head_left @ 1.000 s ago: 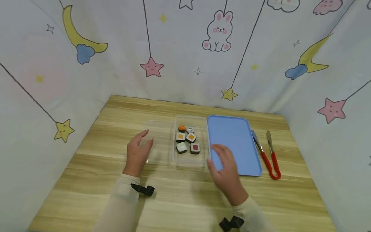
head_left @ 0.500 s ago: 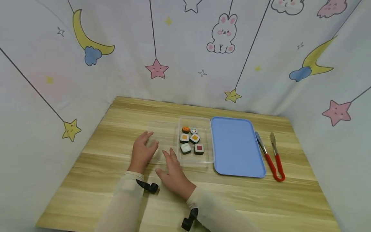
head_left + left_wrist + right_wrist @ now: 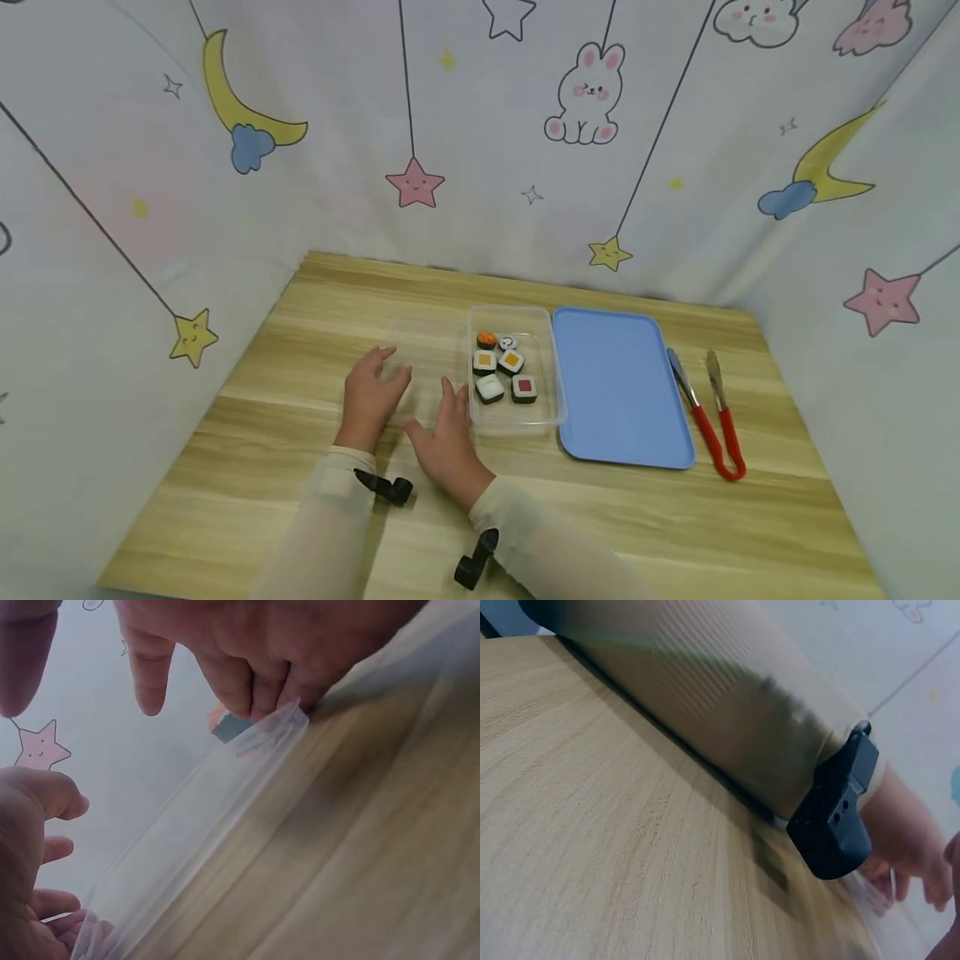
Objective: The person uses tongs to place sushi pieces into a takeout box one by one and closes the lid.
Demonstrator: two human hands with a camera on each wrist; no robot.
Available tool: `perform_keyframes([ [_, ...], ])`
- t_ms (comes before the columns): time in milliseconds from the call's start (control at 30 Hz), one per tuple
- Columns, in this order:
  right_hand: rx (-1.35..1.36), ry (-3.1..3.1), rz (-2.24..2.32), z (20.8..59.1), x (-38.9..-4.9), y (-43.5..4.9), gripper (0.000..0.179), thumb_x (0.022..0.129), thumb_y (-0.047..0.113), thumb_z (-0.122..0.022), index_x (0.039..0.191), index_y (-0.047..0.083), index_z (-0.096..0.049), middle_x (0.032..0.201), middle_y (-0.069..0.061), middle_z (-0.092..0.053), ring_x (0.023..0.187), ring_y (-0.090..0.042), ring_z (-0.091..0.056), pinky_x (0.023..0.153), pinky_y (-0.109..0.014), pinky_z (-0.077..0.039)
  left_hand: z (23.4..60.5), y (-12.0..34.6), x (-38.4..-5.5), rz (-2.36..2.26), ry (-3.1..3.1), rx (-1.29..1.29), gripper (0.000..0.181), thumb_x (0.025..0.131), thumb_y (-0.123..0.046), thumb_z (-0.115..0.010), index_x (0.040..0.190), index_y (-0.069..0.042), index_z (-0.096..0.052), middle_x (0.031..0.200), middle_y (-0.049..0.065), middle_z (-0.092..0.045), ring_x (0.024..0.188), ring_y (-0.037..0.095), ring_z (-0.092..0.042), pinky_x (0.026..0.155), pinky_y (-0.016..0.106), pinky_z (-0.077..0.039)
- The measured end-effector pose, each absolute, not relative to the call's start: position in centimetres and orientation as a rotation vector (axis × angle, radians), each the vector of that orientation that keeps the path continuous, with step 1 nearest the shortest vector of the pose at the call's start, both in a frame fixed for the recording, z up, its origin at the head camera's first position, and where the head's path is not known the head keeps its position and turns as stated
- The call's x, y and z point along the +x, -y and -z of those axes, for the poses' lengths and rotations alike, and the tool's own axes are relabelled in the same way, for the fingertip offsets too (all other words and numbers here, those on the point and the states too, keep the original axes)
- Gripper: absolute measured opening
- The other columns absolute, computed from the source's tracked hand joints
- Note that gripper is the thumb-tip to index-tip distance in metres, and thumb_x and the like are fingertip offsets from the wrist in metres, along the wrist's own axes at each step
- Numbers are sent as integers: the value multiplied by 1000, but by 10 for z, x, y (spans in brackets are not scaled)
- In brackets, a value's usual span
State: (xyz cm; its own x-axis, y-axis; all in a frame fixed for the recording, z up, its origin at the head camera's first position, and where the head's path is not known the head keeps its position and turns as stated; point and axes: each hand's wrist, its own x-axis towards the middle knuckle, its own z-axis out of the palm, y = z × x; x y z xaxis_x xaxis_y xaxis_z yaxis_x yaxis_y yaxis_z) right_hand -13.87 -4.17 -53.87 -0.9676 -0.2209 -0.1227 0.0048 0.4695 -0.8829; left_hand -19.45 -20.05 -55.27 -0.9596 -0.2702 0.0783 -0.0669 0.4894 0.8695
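Note:
A clear plastic lid [image 3: 431, 346] lies flat on the table, left of a clear plastic box [image 3: 538, 367] holding several sushi pieces [image 3: 499, 365]. My left hand [image 3: 372, 396] is at the lid's left edge with its thumb apart from the fingers. At the opposite edge, beside the box, is my right hand [image 3: 448, 446]. The left wrist view has the lid [image 3: 187, 817] between both hands, lower fingers right at its edges, thumbs off it. Mostly the left sleeve [image 3: 727, 697] fills the right wrist view, with the left hand [image 3: 904, 825] beyond.
Right of the box lies a blue tray [image 3: 622, 392], its left edge close to the box. Further right are red-handled metal tongs [image 3: 708, 417], spread apart. A patterned white cloth [image 3: 480, 225] stands behind the wooden table [image 3: 675, 533].
My right hand has moved left from the box's right side to the lid's right edge. My left hand stays by the lid. Lid, box and sushi show no clear shift on the table.

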Motion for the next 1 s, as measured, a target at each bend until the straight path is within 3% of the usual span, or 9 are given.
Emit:
perform_keyframes([
  [267,-209,-2485,1615,538,-137,38,85,99,34,-68,165,13,-20,170,-26,4,157,-43,0,119,-69,-20,550,202,-194,1623,2294,404,46,92,-24,-77,134,-7,-69,145,23,-59,133,39,-57,109,51,-48],
  [433,-292,-2464,1699,533,-133,39,86,94,30,-72,164,13,-24,171,-26,1,157,-41,-4,120,-67,-22,545,209,-189,1701,2155,472,44,95,-23,-74,136,-8,-69,139,23,-63,129,38,-61,107,48,-50],
  [633,-497,-2432,1758,518,-121,38,86,95,25,-69,165,17,-21,173,-18,5,158,-35,-1,120,-66,-22,532,217,-180,1822,1887,446,40,97,-17,-73,136,-6,-69,135,19,-66,119,32,-64,90,21,-55],
  [700,-550,-2429,1766,511,-117,36,86,96,26,-68,166,22,-19,173,-11,7,158,-31,0,121,-65,-21,526,218,-178,1886,1771,403,41,98,-11,-72,138,-3,-67,138,21,-63,122,33,-61,91,16,-52],
  [833,-617,-2479,1774,497,-115,31,90,94,27,-70,166,26,-15,173,-1,9,159,-27,1,122,-64,-20,514,214,-176,2037,1556,273,50,100,2,-64,148,0,-54,150,17,-55,133,29,-53,104,20,-48],
  [1000,-697,-2585,1850,481,-121,21,92,90,17,-71,165,15,-17,174,-6,6,159,-28,0,121,-66,-21,495,196,-169,2243,1215,111,49,100,8,-59,148,3,-51,152,18,-51,137,28,-48,117,34,-38],
])
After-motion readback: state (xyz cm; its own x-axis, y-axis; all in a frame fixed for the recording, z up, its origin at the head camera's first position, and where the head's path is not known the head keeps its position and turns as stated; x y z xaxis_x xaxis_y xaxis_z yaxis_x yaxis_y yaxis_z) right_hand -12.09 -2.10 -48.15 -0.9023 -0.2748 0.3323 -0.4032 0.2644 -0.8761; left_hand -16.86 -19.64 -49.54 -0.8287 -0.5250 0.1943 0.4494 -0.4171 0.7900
